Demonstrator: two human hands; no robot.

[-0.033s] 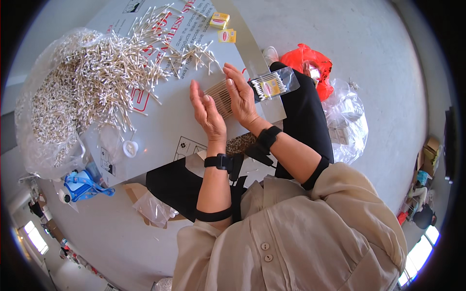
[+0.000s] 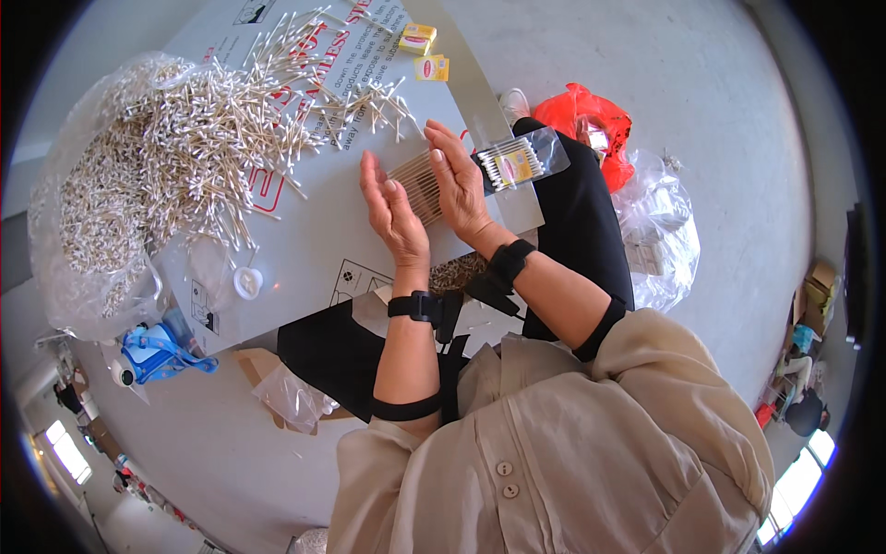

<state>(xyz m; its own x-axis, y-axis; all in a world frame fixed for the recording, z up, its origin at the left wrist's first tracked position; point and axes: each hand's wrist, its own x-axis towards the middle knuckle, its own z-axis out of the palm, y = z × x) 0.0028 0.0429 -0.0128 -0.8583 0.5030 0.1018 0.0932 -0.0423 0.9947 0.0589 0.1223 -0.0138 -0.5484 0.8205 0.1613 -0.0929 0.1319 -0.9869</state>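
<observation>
A flat row of cotton swabs point(image 2: 417, 187) lies on the table between my two hands. My left hand point(image 2: 398, 217) stands on edge at the row's left end, its fingers stretched out. At the right end my right hand point(image 2: 459, 189) is also flat, fingers straight and tilted over the swabs. The tips of the swabs are hidden behind the palms. Just right of my right hand, a clear plastic bag point(image 2: 554, 150) contains white-tipped swabs and a yellow card point(image 2: 513, 166). A large heap of loose swabs point(image 2: 185, 138) spills from a big clear bag point(image 2: 69, 295) on the left.
Yellow cards point(image 2: 431, 68) lie near the table's far edge. A small white round lid point(image 2: 247, 283) sits at the left near edge. Beyond my right knee are a red plastic bag point(image 2: 577, 109) and a clear bag point(image 2: 657, 231). A blue-and-white bottle point(image 2: 148, 354) is at lower left.
</observation>
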